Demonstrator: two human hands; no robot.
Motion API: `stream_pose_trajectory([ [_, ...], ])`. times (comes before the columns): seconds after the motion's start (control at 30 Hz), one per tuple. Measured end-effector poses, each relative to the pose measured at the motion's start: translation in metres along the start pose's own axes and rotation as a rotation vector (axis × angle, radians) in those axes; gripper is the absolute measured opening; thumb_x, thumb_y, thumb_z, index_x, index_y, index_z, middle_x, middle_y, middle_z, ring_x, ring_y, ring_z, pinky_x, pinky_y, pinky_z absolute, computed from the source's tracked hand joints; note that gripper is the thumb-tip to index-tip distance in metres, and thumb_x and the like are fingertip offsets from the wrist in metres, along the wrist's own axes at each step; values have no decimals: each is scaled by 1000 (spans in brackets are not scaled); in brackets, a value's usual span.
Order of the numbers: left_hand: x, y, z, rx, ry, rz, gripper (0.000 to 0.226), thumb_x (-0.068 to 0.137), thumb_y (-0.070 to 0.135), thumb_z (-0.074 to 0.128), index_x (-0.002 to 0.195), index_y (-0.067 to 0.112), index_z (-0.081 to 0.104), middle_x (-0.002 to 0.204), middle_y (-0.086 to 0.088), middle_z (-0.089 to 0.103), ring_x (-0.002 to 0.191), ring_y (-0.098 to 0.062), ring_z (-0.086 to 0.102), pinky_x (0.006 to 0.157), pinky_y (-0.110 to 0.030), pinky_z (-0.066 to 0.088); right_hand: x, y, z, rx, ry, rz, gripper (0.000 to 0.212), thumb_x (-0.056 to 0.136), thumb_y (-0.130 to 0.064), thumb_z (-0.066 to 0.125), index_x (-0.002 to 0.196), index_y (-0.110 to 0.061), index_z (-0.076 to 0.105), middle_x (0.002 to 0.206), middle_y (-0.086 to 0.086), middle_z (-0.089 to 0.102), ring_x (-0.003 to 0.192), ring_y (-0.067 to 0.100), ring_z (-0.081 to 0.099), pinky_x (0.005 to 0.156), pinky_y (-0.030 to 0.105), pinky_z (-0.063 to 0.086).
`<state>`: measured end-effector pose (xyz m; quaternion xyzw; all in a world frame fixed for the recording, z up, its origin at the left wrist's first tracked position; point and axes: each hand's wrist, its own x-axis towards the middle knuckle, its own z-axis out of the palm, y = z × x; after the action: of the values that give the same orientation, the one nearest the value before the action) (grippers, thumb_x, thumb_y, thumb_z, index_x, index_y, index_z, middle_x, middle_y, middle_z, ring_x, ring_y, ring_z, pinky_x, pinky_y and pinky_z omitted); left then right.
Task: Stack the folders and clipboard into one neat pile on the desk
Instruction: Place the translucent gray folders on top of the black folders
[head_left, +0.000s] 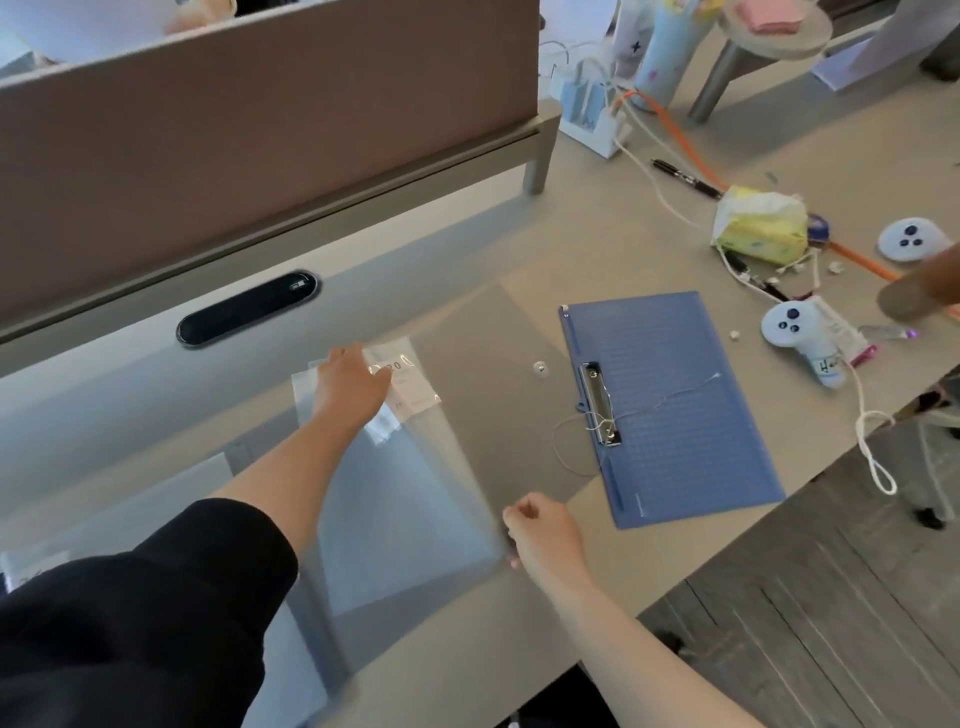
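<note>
A clear plastic folder (405, 519) with a white label near its far end lies across the desk in front of me. My left hand (350, 387) rests on its far corner, fingers curled on the edge. My right hand (540, 535) pinches its near right corner. Under its right side lies a grey translucent folder (498, 405) with a snap button (541, 369). To the right, apart from both hands, a blue clipboard (670, 410) lies flat with its metal clip (600, 402) and a thin string across it.
A brown partition (260, 130) and a black cable port (249, 306) bound the far side. White controllers (795, 332), a tissue pack (761, 226), a pen (685, 179) and cables crowd the right. The desk edge (727, 551) runs diagonally, with dark floor beyond. Another clear sheet (130, 509) lies at left.
</note>
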<state>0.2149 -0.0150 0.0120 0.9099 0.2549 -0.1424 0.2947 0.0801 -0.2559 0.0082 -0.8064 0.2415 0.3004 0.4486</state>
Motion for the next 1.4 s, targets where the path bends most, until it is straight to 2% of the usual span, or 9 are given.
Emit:
stream_pose_trajectory([
  [0.23,-14,5,-22,-121,133,-3,59,86,44,62,136,14,51,136,-8,53,127,-28,49,98,-47,46,-16,2,-3,173,97,28,4,89,-16,58,93,-17,56,87,0,62,49,18,61,66,41,57],
  [0.47,-37,8,-51,-231,271,-24,35,82,39,63,113,22,60,106,-1,69,101,-23,63,74,-33,44,-28,-3,0,315,228,26,52,84,-25,66,128,-27,39,117,8,58,39,17,60,53,35,58],
  [0.63,-53,-3,-77,-384,305,-15,23,78,34,61,100,28,60,90,1,72,90,-21,65,78,-36,52,-38,-16,5,467,231,33,60,87,-24,67,138,-27,34,95,-2,58,63,25,57,41,27,45],
  [0.77,-65,-15,-99,-562,389,22,20,80,26,64,98,19,67,89,1,67,75,-15,59,66,-30,47,-44,-25,10,604,250,-2,62,87,-19,67,141,-24,37,119,4,60,86,24,61,54,32,48],
  [0.87,-73,-27,-112,-729,424,7,13,81,21,64,93,20,67,79,6,63,71,-10,57,70,-29,49,-48,-37,18,781,148,-21,65,87,-10,67,144,-22,38,122,6,65,104,25,66,93,49,54],
  [0.93,-76,-37,-120,-801,446,-11,10,79,21,65,88,23,66,76,7,62,72,-12,58,74,-35,52,-52,-46,22,866,85,-31,64,90,-10,64,147,-23,37,122,8,67,104,24,67,97,46,52],
  [1.1,-83,-63,-134,-908,468,-25,34,67,33,70,99,22,65,91,-4,67,79,-18,64,88,-49,57,-70,-71,27,989,-37,-108,52,96,-5,54,142,-27,43,88,-7,78,75,8,72,60,23,54],
  [1.3,-109,-74,-138,-1211,495,-123,72,84,21,72,147,17,37,137,-4,49,113,-19,63,80,-28,54,-92,-93,40,1027,-103,-202,58,96,-3,53,145,-29,37,82,-6,78,72,8,73,59,22,53],
  [1.4,-124,-76,-129,-1431,453,-201,76,86,20,72,150,12,32,135,-10,57,115,-22,64,77,-28,57,-100,-102,49,1036,-113,-242,57,96,-3,51,145,-29,37,77,1,76,68,12,70,63,27,50],
])
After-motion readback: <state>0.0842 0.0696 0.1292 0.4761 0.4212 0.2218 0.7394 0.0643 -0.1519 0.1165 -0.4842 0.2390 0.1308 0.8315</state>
